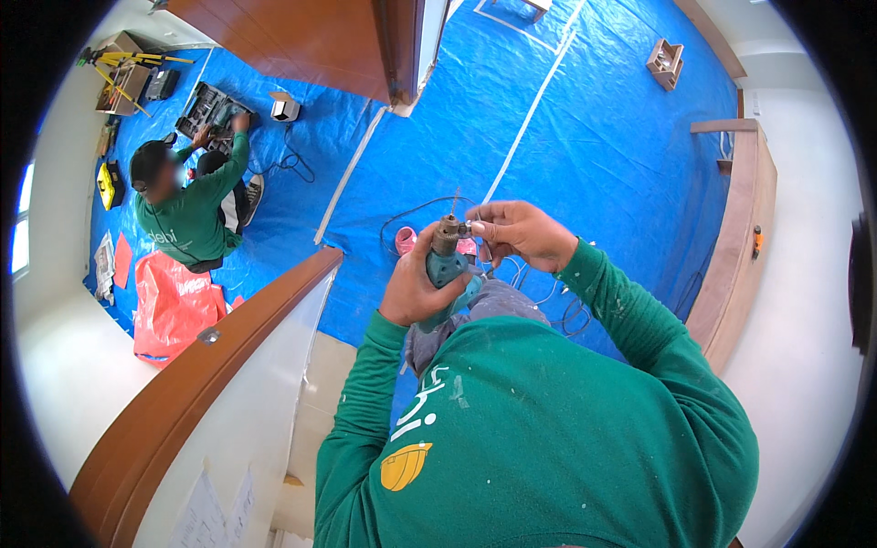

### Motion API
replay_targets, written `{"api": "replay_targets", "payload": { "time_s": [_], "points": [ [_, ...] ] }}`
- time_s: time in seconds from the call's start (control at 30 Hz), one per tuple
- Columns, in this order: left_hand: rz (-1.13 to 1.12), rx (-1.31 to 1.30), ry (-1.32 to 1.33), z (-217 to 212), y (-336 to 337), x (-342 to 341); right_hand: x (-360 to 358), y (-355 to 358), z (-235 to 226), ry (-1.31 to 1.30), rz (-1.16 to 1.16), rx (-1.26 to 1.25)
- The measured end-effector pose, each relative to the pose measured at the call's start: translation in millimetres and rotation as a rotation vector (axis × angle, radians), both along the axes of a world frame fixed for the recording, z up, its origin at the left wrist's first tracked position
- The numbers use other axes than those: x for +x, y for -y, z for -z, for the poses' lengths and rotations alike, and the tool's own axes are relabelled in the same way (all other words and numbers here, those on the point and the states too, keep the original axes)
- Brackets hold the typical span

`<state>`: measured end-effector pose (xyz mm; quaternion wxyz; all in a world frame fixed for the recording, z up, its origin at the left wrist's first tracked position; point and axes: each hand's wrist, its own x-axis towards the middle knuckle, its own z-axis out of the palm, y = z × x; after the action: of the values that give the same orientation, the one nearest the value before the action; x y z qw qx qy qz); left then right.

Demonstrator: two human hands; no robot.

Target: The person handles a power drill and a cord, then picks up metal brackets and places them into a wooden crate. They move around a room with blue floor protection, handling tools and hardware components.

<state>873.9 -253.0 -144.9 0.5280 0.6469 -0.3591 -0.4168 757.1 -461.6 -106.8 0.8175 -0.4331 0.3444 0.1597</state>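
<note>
A teal power drill (444,267) points away from me in front of my body, with my left hand (408,288) wrapped round it just behind the chuck. From its worn metal chuck (447,236) a thin drill bit (456,202) sticks out. On the right side of the chuck, my right hand (532,236) pinches a small metal chuck key (468,228) between thumb and fingers, against the chuck's side. My fingers partly cover the key. The drill's grip is mostly hidden by my left hand and my body.
Blue sheeting (457,119) covers the floor, with cables (574,315) near my feet. At the left a co-worker (187,219) crouches by an open tool case (215,117). A brown-edged half wall (210,365) stands close on my left, a wooden panel (735,247) on my right.
</note>
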Motion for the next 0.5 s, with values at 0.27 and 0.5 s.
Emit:
{"api": "replay_targets", "payload": {
  "time_s": [0.27, 0.5],
  "points": [
    [-0.025, 0.013, -0.005, -7, 4, -6, -2, 1, 15, 0.096, -0.065, -0.141],
    [-0.033, -0.084, 0.024, 2, -2, 0, -5, -34, 21, 0.274, 0.005, -0.642]
  ]
}}
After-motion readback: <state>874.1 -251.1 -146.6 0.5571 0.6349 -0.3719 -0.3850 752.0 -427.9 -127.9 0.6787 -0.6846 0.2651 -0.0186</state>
